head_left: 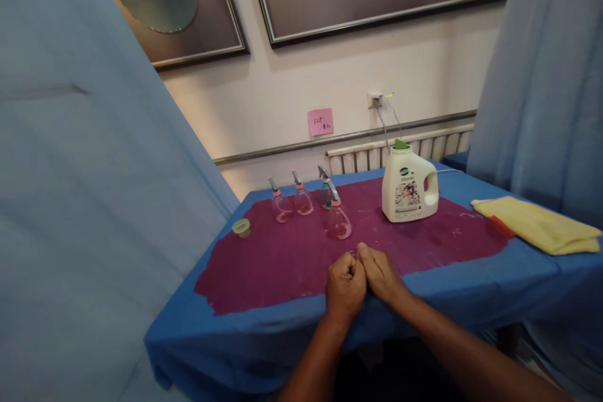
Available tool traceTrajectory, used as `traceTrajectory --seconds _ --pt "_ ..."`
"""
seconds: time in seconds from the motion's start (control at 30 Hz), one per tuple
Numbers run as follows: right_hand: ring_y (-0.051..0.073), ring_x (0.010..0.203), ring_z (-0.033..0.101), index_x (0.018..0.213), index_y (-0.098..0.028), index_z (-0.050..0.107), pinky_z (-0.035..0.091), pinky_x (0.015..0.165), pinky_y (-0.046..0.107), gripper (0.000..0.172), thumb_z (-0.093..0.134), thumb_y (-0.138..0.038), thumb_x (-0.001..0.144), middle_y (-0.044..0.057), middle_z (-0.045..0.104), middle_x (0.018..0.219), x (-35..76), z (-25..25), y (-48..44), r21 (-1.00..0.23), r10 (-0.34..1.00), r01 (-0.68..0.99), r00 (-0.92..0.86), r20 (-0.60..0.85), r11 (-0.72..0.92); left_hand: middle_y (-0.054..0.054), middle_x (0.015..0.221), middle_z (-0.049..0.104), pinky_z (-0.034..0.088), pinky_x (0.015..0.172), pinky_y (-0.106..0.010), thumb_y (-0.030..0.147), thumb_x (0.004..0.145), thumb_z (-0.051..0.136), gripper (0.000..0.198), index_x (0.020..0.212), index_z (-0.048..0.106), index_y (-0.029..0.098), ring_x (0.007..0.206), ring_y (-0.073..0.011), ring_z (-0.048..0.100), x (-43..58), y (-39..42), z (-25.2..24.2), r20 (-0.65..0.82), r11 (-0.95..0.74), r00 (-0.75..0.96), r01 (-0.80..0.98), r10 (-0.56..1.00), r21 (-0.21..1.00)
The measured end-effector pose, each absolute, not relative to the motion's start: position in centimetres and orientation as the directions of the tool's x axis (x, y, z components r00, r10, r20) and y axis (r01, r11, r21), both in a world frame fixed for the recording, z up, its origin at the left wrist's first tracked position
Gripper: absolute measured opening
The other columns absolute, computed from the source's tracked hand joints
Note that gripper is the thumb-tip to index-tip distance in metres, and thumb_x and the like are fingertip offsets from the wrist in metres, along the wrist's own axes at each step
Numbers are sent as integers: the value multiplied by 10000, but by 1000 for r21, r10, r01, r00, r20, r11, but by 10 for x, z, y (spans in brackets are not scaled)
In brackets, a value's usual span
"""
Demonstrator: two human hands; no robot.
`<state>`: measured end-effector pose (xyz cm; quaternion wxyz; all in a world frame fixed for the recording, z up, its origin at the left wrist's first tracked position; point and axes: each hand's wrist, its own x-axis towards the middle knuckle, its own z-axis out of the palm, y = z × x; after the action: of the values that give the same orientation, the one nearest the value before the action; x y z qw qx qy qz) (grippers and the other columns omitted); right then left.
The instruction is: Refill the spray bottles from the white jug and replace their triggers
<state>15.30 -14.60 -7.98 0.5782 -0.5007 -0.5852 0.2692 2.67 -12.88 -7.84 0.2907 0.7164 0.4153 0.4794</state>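
Because the front spray bottle [340,225] stands on the purple sheet [264,270] just beyond the touching, tightly curled left hand [346,281] and right hand [379,273], its placement presumably eases reach; whether either hand encloses anything cannot be told.

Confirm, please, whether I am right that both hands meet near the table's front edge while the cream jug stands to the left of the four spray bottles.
Not quite: the head view shows the cream jug standing to the right of the four spray bottles. The rest is right.
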Motion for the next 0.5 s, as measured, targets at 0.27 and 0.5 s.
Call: traceTrajectory --seconds 0.27,0.5 --pt "195 667 556 723 -257 544 394 661 344 720 307 -781 1155 29 630 693 154 -81 -145 -883 886 278 170 432 377 53 642 435 303 659 -308 477 1045 548 480 671 348 255 642 -143 425 27 -128 -80 437 -473 180 337 881 814" --pt "201 730 609 872 -259 598 452 725 335 574 381 -699 1172 12 669 785 153 -79 -151 -866 872 281 154 465 413 48 699 531 351 698 -307 514 1015 611 399 756 439 264 698 -168 509 28 -130 -79 397 -405 101 378 912 833"
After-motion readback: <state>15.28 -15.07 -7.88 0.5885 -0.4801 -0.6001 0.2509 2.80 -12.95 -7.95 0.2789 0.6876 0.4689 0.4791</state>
